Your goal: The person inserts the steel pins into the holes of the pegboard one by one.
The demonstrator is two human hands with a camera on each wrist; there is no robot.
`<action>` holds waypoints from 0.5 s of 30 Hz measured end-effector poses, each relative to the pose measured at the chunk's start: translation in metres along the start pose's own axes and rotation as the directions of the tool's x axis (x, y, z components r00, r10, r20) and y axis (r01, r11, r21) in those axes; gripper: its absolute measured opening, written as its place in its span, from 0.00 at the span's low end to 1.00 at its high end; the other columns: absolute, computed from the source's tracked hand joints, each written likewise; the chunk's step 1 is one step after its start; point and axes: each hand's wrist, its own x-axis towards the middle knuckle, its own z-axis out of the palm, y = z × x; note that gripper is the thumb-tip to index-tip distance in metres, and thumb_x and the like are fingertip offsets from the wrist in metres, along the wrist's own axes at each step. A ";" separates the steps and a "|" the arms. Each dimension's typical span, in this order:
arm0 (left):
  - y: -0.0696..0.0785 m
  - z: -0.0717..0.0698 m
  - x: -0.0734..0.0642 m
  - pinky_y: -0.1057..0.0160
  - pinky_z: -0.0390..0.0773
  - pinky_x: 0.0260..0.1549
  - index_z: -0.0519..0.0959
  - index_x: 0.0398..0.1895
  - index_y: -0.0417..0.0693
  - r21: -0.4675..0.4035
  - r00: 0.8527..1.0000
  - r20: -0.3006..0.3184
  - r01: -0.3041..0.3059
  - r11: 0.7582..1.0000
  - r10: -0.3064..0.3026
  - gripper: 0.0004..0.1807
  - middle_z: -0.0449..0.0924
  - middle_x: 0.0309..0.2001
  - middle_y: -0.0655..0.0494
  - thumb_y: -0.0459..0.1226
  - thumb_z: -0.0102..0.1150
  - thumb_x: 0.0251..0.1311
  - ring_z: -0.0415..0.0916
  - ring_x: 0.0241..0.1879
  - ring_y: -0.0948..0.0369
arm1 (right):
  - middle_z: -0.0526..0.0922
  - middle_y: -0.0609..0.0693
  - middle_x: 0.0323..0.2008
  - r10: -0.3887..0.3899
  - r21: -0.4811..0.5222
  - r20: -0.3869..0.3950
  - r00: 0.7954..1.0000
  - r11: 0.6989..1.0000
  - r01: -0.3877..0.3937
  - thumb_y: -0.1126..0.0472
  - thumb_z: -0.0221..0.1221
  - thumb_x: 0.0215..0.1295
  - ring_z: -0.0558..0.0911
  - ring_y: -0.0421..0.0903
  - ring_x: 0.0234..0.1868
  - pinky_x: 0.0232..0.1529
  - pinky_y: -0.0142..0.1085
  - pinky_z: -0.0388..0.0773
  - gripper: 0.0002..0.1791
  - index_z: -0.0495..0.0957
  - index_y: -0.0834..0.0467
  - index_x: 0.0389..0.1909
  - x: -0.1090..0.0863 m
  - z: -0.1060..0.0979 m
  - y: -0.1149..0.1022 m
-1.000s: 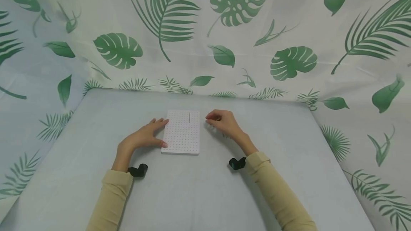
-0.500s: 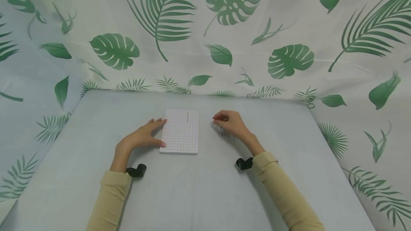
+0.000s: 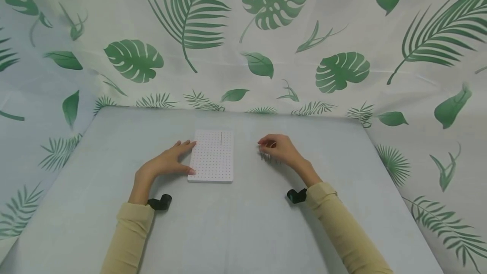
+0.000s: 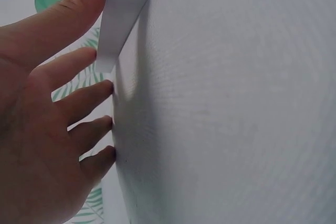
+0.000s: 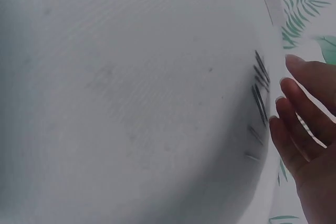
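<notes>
A white perforated board point(image 3: 211, 160) lies on the table, one thin dark pin point(image 3: 221, 138) showing near its upper right. My left hand point(image 3: 169, 163) is spread along the board's left edge, thumb and index fingertip touching its side; in the left wrist view the other fingertips rest on the table beside the board's edge point(image 4: 123, 19). To the right of the board, my right hand point(image 3: 282, 150) hovers low over several thin metal pins point(image 5: 260, 103) lying on the table. Its fingers are loosely bent, and the right wrist view shows a gap between thumb and index with nothing in it.
The pale table cloth point(image 3: 228, 231) covers the surface up to a leaf-printed backdrop point(image 3: 220, 67). A small dark camera sits at each wrist, the left one point(image 3: 161, 202) and the right one point(image 3: 296, 195) both close above the table.
My right hand has moved right, away from the board to over the loose pins. My left hand stays at the board's edge; the view has shifted slightly.
</notes>
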 end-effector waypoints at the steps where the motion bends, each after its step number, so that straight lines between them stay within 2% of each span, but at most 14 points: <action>1: 0.000 0.000 0.000 0.27 0.45 0.73 0.54 0.82 0.46 0.001 1.000 0.000 0.001 1.000 -0.001 0.56 0.45 0.82 0.37 0.52 0.74 0.56 0.34 0.81 0.34 | 0.89 0.54 0.43 0.004 -0.002 0.005 1.000 1.000 -0.004 0.63 0.68 0.65 0.85 0.50 0.43 0.48 0.46 0.84 0.11 0.87 0.60 0.47 -0.001 0.000 0.001; 5: 0.002 0.000 -0.001 0.27 0.45 0.74 0.54 0.82 0.46 0.002 1.000 0.002 0.007 1.000 -0.007 0.55 0.45 0.82 0.37 0.51 0.74 0.56 0.34 0.81 0.33 | 0.88 0.54 0.46 0.007 -0.026 0.024 1.000 1.000 -0.006 0.60 0.72 0.62 0.84 0.51 0.46 0.51 0.47 0.82 0.15 0.86 0.60 0.48 -0.002 0.000 0.006; 15: 0.003 0.000 -0.001 0.28 0.45 0.74 0.54 0.82 0.46 -0.002 1.000 0.001 0.011 1.000 -0.011 0.56 0.45 0.82 0.38 0.51 0.75 0.56 0.34 0.81 0.34 | 0.87 0.57 0.49 -0.066 -0.094 0.043 0.997 0.993 0.070 0.58 0.77 0.54 0.82 0.56 0.50 0.55 0.53 0.78 0.22 0.86 0.61 0.49 -0.001 0.000 0.013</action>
